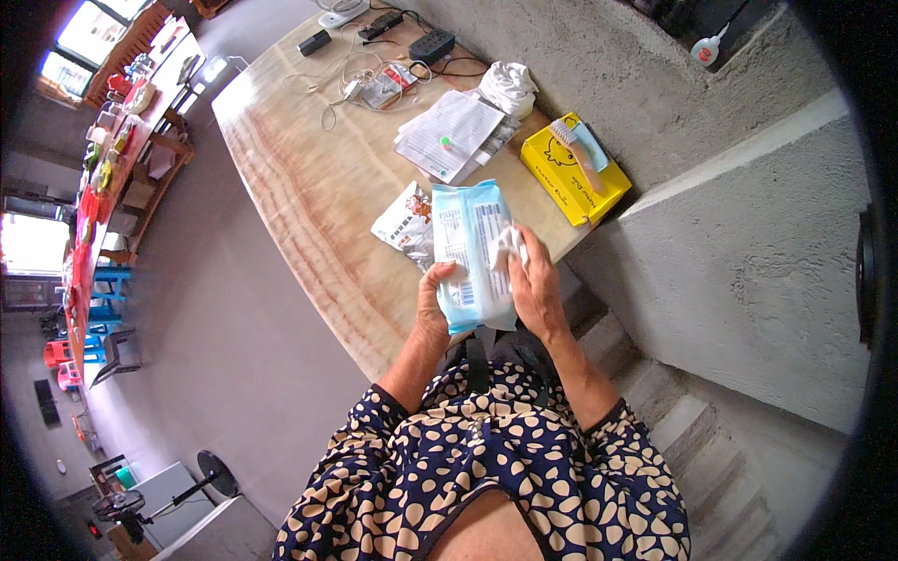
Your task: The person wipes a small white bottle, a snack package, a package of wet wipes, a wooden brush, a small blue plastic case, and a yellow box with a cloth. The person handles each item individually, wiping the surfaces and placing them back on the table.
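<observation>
A light blue and white pack of wet wipes (460,245) is held up in front of me, its printed back toward me. My left hand (434,299) grips its lower left side, thumb across the front. At its right side my right hand (535,280) pinches a crumpled white wipe (506,245) against the pack's surface. Just behind the pack, on the table, lies a white printed packet (404,221), partly hidden by it.
The marble-patterned table (290,178) carries printed papers (449,136), a bundled white cloth (508,89), tangled cables and a black adapter (431,47). At its right edge sits a yellow box (572,178) with a brush (578,154) on top. Concrete steps (687,421) descend at right beside a low wall (748,252).
</observation>
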Demonstrator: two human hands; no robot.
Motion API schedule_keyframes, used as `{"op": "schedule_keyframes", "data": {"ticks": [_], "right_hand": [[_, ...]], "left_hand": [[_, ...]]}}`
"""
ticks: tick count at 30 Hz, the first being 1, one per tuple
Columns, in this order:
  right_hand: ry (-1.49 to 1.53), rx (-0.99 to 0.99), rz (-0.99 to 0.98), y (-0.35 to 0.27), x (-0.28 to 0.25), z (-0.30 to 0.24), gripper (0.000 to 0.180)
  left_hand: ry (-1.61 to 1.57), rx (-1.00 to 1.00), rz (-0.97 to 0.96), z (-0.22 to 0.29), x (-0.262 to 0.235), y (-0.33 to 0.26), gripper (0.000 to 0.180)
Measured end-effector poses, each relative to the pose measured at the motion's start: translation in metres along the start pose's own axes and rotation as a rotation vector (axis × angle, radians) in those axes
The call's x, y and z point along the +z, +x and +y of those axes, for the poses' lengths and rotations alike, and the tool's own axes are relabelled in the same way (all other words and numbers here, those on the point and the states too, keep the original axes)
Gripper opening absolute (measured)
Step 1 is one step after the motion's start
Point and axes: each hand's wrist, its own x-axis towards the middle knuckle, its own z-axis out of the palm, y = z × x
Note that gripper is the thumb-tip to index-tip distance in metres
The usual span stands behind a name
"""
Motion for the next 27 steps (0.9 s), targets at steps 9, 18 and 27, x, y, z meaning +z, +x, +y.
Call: {"op": "schedule_keyframes", "data": {"ticks": [9, 18, 27], "right_hand": [[-0.329, -0.458, 0.056, -0.041, -0.003, -0.008, 0.040], [-0.400, -0.600, -0.064, 0.017, -0.007, -0.010, 0.038], [-0.326, -0.805, -0.393, -0.024, -0.002, -0.022, 0.034]], "left_hand": [[0.129, -0.027, 0.057, 0.006, -0.008, 0.002, 0.062], [0.062, 0.063, 0.011, 0.001, 0.002, -0.002, 0.056], [0.048, -0.026, -0.042, 0.012, 0.014, -0.015, 0.066]]}}
